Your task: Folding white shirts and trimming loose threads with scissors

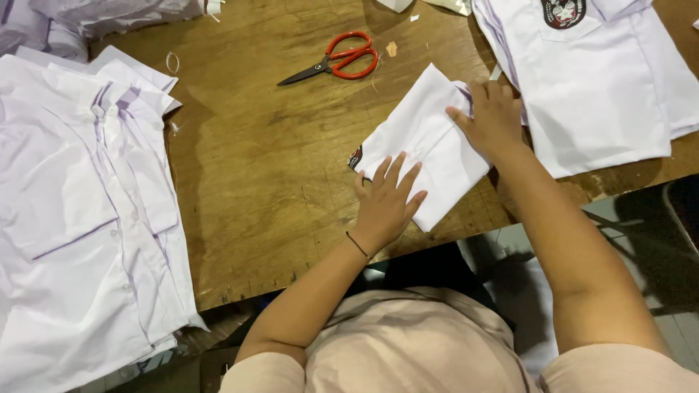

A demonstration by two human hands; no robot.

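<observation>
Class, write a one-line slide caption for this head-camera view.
Left hand and right hand press a folded white cloth shirt flat on a brown wooden table.

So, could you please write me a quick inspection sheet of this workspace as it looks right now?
Surface: worn brown wooden table, scratched and stained.
Job's things: folded white shirt lying near the table's front edge.
Clutter: red-handled scissors, shut, behind the shirt; stack of white shirts at left; second shirt pile at right with a dark badge on a pocket; small scraps near the scissors.
Grips: left hand flat on the shirt's near end, fingers spread; right hand pressing its far right edge.
Cables: nothing seen.
Surroundings: more white cloth at top left; floor below the table edge.
</observation>
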